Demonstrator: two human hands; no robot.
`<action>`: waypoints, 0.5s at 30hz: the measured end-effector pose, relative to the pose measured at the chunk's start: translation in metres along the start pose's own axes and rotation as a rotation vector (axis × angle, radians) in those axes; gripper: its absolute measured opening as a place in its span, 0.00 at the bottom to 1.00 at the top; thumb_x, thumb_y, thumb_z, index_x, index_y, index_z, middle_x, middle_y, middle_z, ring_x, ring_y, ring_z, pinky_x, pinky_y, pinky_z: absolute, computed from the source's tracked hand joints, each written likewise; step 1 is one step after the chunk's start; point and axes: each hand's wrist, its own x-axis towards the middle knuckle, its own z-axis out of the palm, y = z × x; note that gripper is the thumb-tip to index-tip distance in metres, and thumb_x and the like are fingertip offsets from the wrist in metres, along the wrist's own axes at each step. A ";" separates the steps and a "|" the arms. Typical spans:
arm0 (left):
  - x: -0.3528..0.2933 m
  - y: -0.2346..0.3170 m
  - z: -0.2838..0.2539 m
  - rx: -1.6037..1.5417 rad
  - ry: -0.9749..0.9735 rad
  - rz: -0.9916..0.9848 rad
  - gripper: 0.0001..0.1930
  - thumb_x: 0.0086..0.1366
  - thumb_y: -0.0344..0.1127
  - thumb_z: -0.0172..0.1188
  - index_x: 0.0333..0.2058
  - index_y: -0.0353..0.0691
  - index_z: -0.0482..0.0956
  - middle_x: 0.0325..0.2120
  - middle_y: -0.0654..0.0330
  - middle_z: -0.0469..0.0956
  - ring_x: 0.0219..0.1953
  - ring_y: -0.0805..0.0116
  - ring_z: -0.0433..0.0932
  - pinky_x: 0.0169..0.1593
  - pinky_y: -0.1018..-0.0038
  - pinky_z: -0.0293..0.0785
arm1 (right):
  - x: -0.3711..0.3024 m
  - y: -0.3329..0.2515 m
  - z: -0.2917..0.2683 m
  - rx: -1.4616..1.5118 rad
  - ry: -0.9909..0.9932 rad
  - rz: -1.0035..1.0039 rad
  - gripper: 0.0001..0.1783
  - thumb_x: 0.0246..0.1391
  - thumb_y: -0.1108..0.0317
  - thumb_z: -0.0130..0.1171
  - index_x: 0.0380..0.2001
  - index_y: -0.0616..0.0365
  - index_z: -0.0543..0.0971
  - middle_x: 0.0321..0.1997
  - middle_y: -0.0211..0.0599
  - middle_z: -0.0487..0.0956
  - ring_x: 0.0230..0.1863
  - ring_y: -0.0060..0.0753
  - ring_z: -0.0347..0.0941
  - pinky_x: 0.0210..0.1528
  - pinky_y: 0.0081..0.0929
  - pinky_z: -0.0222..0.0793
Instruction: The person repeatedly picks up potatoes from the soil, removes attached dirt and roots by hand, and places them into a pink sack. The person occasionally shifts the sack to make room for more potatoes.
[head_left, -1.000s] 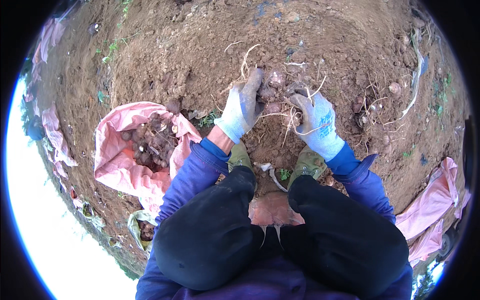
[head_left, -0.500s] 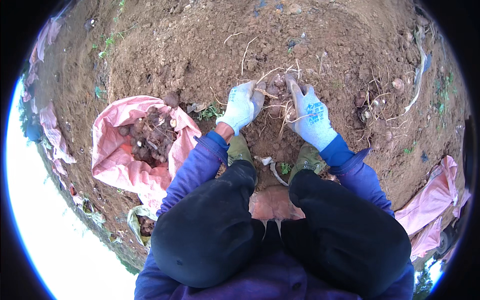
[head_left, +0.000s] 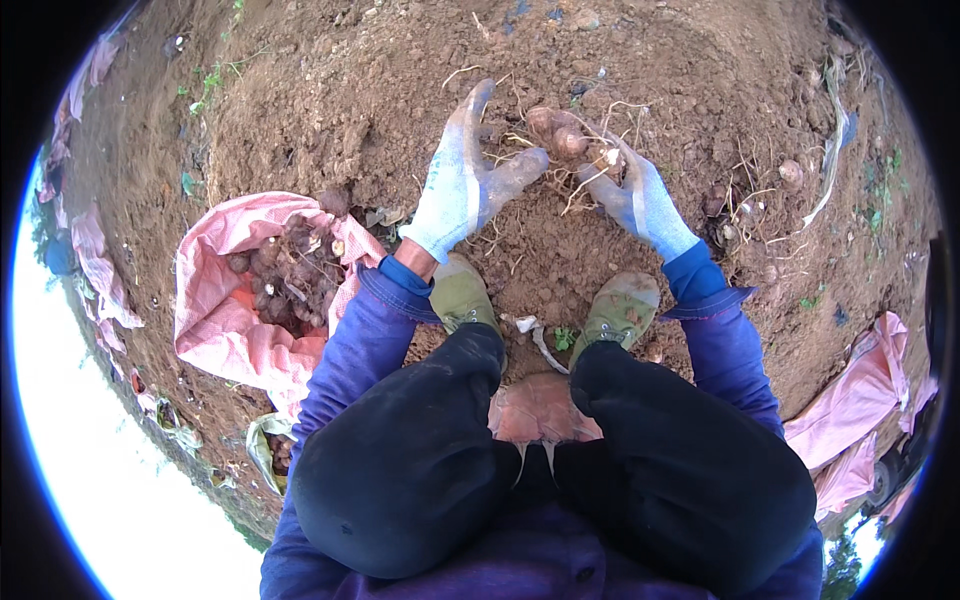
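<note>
Above the person's shoes, over bare brown soil (head_left: 560,270): one tuber clump (head_left: 572,140), at least two knobbly brown tubers with pale thin roots hanging off.

Hands: two, both in pale blue gloves with dirt-grey fingers. Right hand (head_left: 640,200) has the tuber clump pinched between thumb and fingers. Left hand (head_left: 465,185) is spread, nothing gripped; fingers point away from the body, thumb reaches across toward the clump. Can't tell if the thumb touches a root.

Counts:
- Shoes: 2, olive green, left shoe (head_left: 462,293) and right shoe (head_left: 618,308), both soiled.
- Open pink sack (head_left: 215,325): 1, left of the left forearm, holding a heap of tubers (head_left: 290,275), too jumbled to count.
- Single dark tuber (head_left: 335,200): 1, at that sack's upper rim.
- Pale green bag (head_left: 260,452): 1, below the pink one, partly behind the sleeve, brown lumps inside.
- Loose tuber (head_left: 790,173): 1, lying out right, near a rooty cluster (head_left: 718,203), number unclear.
- Pink sheeting (head_left: 850,405): far right, folded, piece count unclear.
- Green sprout (head_left: 565,338): 1, between the shoes, beside one curved whitish strip (head_left: 546,350).

Markings on gloves and sacks: too small or blurred to read.
</note>
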 end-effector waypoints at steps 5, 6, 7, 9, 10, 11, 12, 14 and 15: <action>-0.001 -0.004 0.060 -0.031 -0.206 -0.058 0.59 0.61 0.51 0.78 0.78 0.30 0.50 0.73 0.35 0.62 0.77 0.41 0.62 0.78 0.56 0.60 | 0.002 0.003 -0.003 0.123 -0.017 0.059 0.31 0.67 0.55 0.69 0.66 0.62 0.76 0.57 0.47 0.85 0.59 0.40 0.82 0.62 0.38 0.76; -0.003 -0.009 0.066 -0.037 -0.167 -0.043 0.58 0.61 0.51 0.78 0.77 0.30 0.51 0.73 0.35 0.62 0.76 0.41 0.63 0.77 0.57 0.61 | 0.002 0.005 -0.004 0.144 -0.023 0.066 0.31 0.67 0.54 0.68 0.66 0.62 0.76 0.57 0.48 0.85 0.60 0.40 0.81 0.63 0.38 0.75; -0.005 -0.015 0.071 -0.026 -0.166 -0.069 0.56 0.62 0.50 0.78 0.77 0.30 0.52 0.73 0.35 0.63 0.75 0.40 0.64 0.76 0.57 0.62 | 0.003 0.007 -0.004 0.167 -0.046 0.064 0.31 0.68 0.54 0.67 0.65 0.63 0.76 0.57 0.49 0.85 0.60 0.41 0.81 0.63 0.38 0.75; -0.007 -0.026 0.075 0.085 -0.050 0.026 0.46 0.65 0.45 0.75 0.73 0.31 0.60 0.64 0.36 0.75 0.65 0.40 0.77 0.68 0.59 0.73 | 0.004 0.013 -0.003 0.113 -0.052 0.081 0.32 0.68 0.53 0.67 0.66 0.64 0.76 0.58 0.50 0.84 0.61 0.43 0.80 0.63 0.39 0.75; -0.006 -0.031 0.073 0.097 -0.114 -0.076 0.42 0.66 0.44 0.74 0.71 0.31 0.64 0.60 0.35 0.77 0.61 0.38 0.79 0.63 0.57 0.75 | 0.004 0.015 -0.002 0.082 -0.036 0.095 0.33 0.68 0.53 0.67 0.66 0.64 0.75 0.58 0.51 0.84 0.61 0.43 0.80 0.63 0.40 0.75; -0.005 -0.033 0.069 0.112 -0.175 -0.152 0.38 0.67 0.43 0.73 0.68 0.31 0.67 0.55 0.34 0.79 0.56 0.36 0.80 0.59 0.55 0.77 | 0.005 0.018 0.001 0.082 -0.065 0.072 0.33 0.68 0.53 0.67 0.66 0.64 0.75 0.58 0.53 0.84 0.61 0.45 0.80 0.64 0.40 0.75; -0.003 -0.034 0.065 0.114 -0.217 -0.203 0.35 0.68 0.43 0.71 0.66 0.31 0.70 0.51 0.33 0.81 0.52 0.34 0.82 0.54 0.54 0.79 | 0.005 0.019 0.005 0.075 -0.068 0.063 0.34 0.67 0.53 0.67 0.67 0.65 0.74 0.58 0.54 0.84 0.62 0.48 0.80 0.64 0.41 0.74; -0.002 -0.029 0.058 0.106 -0.200 -0.104 0.17 0.71 0.37 0.66 0.52 0.32 0.79 0.37 0.41 0.83 0.39 0.41 0.80 0.42 0.54 0.76 | 0.005 0.022 0.013 -0.007 -0.046 -0.036 0.35 0.67 0.53 0.68 0.68 0.65 0.73 0.58 0.57 0.83 0.61 0.52 0.80 0.63 0.41 0.75; -0.002 -0.024 0.055 0.034 -0.198 -0.057 0.15 0.72 0.36 0.65 0.50 0.32 0.80 0.34 0.47 0.83 0.35 0.50 0.79 0.40 0.57 0.76 | 0.005 0.023 0.017 -0.084 -0.019 -0.127 0.35 0.67 0.54 0.68 0.68 0.65 0.73 0.58 0.59 0.83 0.61 0.54 0.81 0.63 0.42 0.75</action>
